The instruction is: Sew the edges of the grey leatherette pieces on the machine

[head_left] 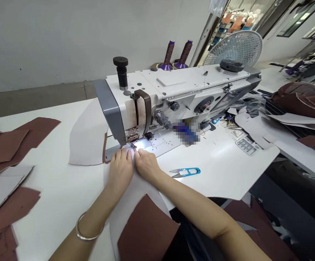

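Note:
A white-backed panel runs from the sewing machine's lit presser foot toward me and over the table's front edge. My left hand lies on it just left of the needle area, fingers side by side and pressed down. Close beside it, my right hand has its fingers curled in a pinch on the panel's right side. Brown material shows at the panel's near end. Beyond the foot, another white-backed piece with a brown edge lies on the table. The sewing machine stands directly ahead.
Blue-handled thread snips lie right of my right hand. Brown cut pieces are stacked at the left. Two brown thread cones stand behind the machine, near a fan. More brown pieces are heaped at the right.

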{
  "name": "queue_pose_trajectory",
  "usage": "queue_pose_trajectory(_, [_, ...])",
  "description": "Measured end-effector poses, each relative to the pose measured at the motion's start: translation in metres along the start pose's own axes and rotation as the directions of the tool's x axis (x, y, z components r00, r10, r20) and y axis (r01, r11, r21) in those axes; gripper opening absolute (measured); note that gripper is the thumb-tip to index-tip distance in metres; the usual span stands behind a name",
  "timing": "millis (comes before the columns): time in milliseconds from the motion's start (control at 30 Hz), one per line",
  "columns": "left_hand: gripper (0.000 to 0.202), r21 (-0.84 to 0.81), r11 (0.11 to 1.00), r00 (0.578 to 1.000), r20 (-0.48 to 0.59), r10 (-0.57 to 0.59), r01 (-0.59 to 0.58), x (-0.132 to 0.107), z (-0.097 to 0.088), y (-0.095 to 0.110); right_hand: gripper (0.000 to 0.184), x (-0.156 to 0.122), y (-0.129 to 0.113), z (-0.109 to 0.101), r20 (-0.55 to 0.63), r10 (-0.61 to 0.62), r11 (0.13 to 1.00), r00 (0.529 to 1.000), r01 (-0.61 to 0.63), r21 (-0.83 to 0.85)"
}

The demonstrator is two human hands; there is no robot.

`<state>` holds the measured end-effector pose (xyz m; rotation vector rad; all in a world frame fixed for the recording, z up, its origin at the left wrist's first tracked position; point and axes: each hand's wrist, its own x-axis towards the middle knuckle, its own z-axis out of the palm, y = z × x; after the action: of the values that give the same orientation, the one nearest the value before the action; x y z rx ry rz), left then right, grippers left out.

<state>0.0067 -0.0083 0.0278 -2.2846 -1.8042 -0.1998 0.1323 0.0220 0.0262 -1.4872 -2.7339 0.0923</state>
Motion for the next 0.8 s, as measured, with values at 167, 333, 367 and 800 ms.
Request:
queue_pose_trajectory(167, [0.038, 0.003, 1.000, 0.998, -0.054, 0.027, -0.027, -0.0028, 0.0063, 0.0003, 0.025, 0.0014, -0.0001, 0.0010, 0.005, -0.005, 1.000, 1.000, 0.005, -0.002])
queue_pose_trajectory(333, [0.040, -0.017, 1.000, 0.998, -0.057, 0.017, -0.018, -0.0049, 0.0084, 0.0000, 0.024, 0.0012, -0.0008, 0.0020, -0.006, -0.015, 1.000, 1.000, 0.015, -0.010])
queue_pose_trajectory(367, [0.040, -0.030, 0.999, 0.999, -0.053, 0.012, -0.014, -0.0049, 0.0084, -0.0003, 0.024, 0.0009, -0.0010, 0.0023, -0.013, -0.021, 1.000, 1.000, 0.021, -0.011])
queue_pose_trajectory(800, [0.038, -0.035, 0.999, 1.000, -0.026, 0.008, -0.009, -0.0022, 0.0078, -0.0043, 0.022, -0.0010, -0.0009, 0.0073, -0.044, -0.033, 0.999, 0.999, 0.032, -0.010])
